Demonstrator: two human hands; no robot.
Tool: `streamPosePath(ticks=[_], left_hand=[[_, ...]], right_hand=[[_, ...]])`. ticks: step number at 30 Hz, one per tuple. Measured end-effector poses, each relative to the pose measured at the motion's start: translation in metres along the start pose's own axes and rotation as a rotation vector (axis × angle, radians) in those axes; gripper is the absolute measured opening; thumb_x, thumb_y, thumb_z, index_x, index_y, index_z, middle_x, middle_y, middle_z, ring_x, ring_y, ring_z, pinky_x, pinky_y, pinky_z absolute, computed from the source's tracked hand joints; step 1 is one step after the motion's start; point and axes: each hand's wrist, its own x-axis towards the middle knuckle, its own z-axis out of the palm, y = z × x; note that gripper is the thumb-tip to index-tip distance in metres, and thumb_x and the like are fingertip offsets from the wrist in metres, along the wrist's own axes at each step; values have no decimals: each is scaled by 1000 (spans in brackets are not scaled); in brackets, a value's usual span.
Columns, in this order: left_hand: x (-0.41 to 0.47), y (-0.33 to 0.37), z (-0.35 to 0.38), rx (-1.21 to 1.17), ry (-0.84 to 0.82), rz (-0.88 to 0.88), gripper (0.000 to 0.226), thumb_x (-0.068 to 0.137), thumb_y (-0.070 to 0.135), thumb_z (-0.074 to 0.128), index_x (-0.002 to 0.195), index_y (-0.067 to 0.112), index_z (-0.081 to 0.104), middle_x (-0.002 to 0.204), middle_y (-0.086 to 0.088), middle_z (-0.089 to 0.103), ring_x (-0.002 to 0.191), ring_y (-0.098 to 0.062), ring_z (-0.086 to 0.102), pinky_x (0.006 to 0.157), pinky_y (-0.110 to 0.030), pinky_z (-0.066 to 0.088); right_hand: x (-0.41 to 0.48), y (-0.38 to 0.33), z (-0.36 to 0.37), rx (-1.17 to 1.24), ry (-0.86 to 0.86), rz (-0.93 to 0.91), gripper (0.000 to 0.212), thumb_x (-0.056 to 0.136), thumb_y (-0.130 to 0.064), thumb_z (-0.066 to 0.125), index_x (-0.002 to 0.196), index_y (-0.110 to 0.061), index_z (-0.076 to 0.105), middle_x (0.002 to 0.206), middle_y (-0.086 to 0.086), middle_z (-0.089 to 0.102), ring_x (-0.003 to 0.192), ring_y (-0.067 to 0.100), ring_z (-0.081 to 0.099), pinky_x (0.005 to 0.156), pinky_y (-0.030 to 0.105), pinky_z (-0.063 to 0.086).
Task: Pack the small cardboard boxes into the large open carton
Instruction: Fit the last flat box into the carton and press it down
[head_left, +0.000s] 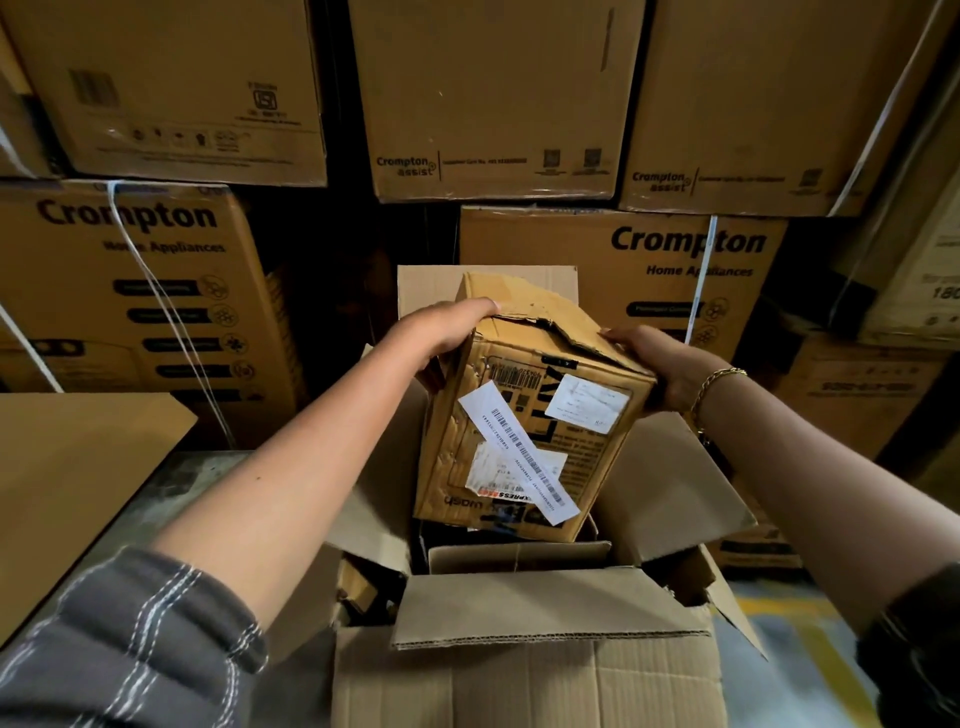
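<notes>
A small brown cardboard box (524, 431), dented, with torn top flaps and white barcode labels, hangs tilted over the mouth of the large open carton (524, 675). My left hand (447, 332) grips its upper left edge. My right hand (660, 364), with a gold bracelet at the wrist, holds its upper right corner. The small box's lower end dips just inside the carton's opening. Inside the carton, another cardboard piece (519, 556) shows below the held box; the rest of the interior is dark.
The carton's flaps (670, 488) stand open on all sides. A flat cardboard sheet (78, 493) lies at the left. Stacked printed appliance cartons (493, 104) form a wall behind. More boxes (862, 395) stand at the right, and the floor shows yellow markings (810, 639).
</notes>
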Motion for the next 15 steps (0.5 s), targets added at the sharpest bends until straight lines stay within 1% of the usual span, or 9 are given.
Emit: streamPosePath(ticks=[2, 3, 4, 5, 7, 8, 10, 13, 15], left_hand=[[1, -8, 0, 33, 17, -6, 70, 82, 76, 42, 112, 17, 63, 95, -13, 72, 86, -34, 70, 79, -42, 58], [3, -14, 2, 50, 28, 0, 75, 77, 79, 42, 116, 18, 64, 99, -11, 73, 89, -32, 69, 77, -39, 55], [6, -20, 4, 70, 43, 12, 83, 71, 84, 40, 120, 21, 63, 104, -8, 72, 92, -30, 67, 74, -36, 52], [11, -28, 7, 96, 62, 22, 93, 65, 89, 37, 125, 24, 62, 110, -6, 71, 96, -29, 65, 75, -35, 49], [17, -38, 14, 135, 109, 26, 105, 57, 96, 31, 133, 29, 58, 121, -5, 68, 103, -31, 63, 86, -41, 50], [15, -39, 18, 155, 137, 24, 107, 57, 97, 28, 137, 30, 54, 124, -6, 66, 107, -33, 61, 91, -44, 50], [8, -36, 24, 242, 179, 29, 106, 65, 95, 23, 143, 28, 48, 130, -9, 62, 112, -35, 59, 95, -47, 49], [3, -32, 36, 394, 205, 48, 94, 82, 87, 23, 149, 25, 40, 137, -12, 56, 122, -37, 53, 101, -47, 45], [2, -32, 44, 460, 207, 64, 89, 86, 85, 23, 150, 25, 39, 139, -12, 55, 126, -37, 51, 102, -45, 43]], right_hand=[[5, 5, 10, -30, -3, 3, 42, 100, -52, 48, 107, -12, 59, 78, 6, 71, 67, 23, 71, 60, 34, 58], [7, 8, 15, -34, -1, 6, 41, 101, -51, 47, 106, -12, 59, 76, 6, 70, 65, 22, 70, 58, 33, 59], [10, 12, 18, -30, 3, 8, 42, 101, -51, 46, 106, -12, 59, 76, 6, 70, 64, 22, 70, 57, 32, 59], [13, 15, 21, -23, 5, 9, 43, 100, -53, 47, 106, -12, 59, 76, 6, 70, 64, 22, 70, 57, 32, 58], [18, 18, 24, -12, 6, 8, 45, 99, -55, 47, 107, -12, 59, 78, 7, 68, 67, 23, 68, 61, 33, 57], [21, 20, 23, -11, 14, 8, 47, 98, -56, 48, 108, -12, 60, 79, 8, 68, 68, 24, 67, 64, 33, 55], [24, 25, 20, -6, 32, 15, 49, 98, -55, 48, 111, -11, 62, 80, 9, 69, 69, 24, 68, 63, 32, 55], [25, 38, 17, 18, 42, 35, 48, 99, -54, 47, 114, -10, 62, 84, 12, 69, 70, 25, 68, 60, 30, 54], [27, 51, 16, 29, 66, 53, 48, 100, -53, 47, 112, -9, 62, 89, 14, 69, 73, 26, 67, 62, 31, 53]])
